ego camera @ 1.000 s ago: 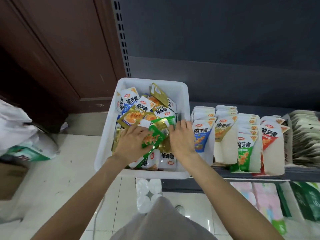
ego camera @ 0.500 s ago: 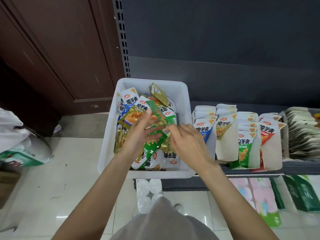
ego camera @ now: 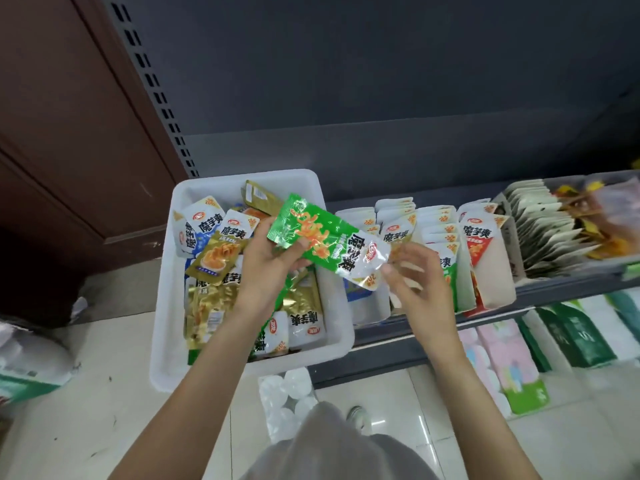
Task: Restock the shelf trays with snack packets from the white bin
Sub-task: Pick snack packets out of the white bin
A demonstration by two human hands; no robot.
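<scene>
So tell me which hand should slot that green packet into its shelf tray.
Right, probably. The green packet is held over the white bin by the left hand, while the right hand, fingers at the packet's white end, is nearer the green-packet tray.

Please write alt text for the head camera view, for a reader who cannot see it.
The left hand holds a green snack packet above the white bin of packets, while the right hand reaches for its end. Filled shelf trays stand to the right.
</scene>
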